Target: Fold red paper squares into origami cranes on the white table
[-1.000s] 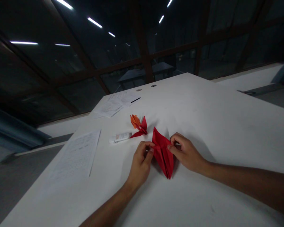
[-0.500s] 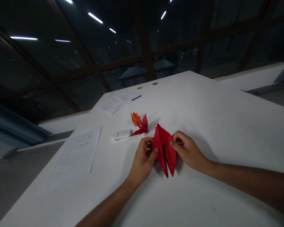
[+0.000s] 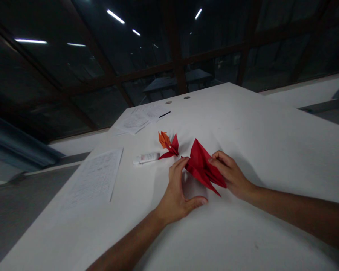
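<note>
White table (image 3: 257, 124) in a dim room, dark windows (image 3: 59, 67) behind, red paper (image 3: 203, 165) between my hands, my right hand (image 3: 231, 175) pinching it, my left hand (image 3: 177, 192) spread open, fingertips touching its edge

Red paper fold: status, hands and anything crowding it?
Right hand pinching red paper fold. Left hand open, fingertips at its left corner. Small folded piece, glue stick close behind, apart.

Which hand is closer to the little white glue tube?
Left. The left hand lies just right of the glue tube; the right hand is farther right, holding the red folded paper.
</note>
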Motion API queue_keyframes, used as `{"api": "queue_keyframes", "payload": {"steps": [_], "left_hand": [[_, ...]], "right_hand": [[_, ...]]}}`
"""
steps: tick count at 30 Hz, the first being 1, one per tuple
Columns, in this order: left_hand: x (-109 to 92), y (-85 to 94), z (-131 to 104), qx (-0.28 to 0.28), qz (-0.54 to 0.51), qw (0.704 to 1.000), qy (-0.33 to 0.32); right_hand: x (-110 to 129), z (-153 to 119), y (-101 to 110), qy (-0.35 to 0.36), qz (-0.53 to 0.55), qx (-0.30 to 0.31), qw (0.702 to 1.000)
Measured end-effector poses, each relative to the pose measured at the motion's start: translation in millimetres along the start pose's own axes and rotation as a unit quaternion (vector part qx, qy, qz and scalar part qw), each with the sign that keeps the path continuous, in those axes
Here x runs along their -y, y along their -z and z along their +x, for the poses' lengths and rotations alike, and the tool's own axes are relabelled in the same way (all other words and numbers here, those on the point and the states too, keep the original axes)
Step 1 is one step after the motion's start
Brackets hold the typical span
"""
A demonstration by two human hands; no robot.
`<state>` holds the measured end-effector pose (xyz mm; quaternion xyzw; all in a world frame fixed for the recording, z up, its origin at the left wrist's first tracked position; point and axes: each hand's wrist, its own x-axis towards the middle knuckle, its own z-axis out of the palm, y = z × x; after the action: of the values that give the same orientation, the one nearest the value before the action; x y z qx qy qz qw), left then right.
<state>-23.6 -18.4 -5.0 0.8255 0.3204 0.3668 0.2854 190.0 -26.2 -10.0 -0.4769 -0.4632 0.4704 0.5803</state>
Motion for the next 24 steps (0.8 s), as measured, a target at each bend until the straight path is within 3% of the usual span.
{"api": "queue_keyframes", "payload": {"steps": [5, 8, 11, 17, 24], "left_hand": [[4, -5.8, -2, -0.021, 0.011, 0.999, 0.036], [5, -5.1, 1, -0.067, 0.048, 0.995, 0.054], [4, -0.9, 4, -0.117, 0.105, 0.987, 0.039], [2, 7.6, 4, -0.137, 0.153, 0.979, -0.004], [7, 7.8, 10, -0.17, -0.001, 0.974, 0.147]], "right_hand": [[0, 1, 1, -0.021, 0.037, 0.033, 0.999], [0, 2, 2, -0.047, 0.068, 0.059, 0.995], [2, 3, 4, -0.078, 0.083, 0.086, 0.99], [1, 9, 7, -0.083, 0.104, 0.113, 0.985], [-4, 12, 4, -0.069, 0.108, 0.102, 0.986]]}}
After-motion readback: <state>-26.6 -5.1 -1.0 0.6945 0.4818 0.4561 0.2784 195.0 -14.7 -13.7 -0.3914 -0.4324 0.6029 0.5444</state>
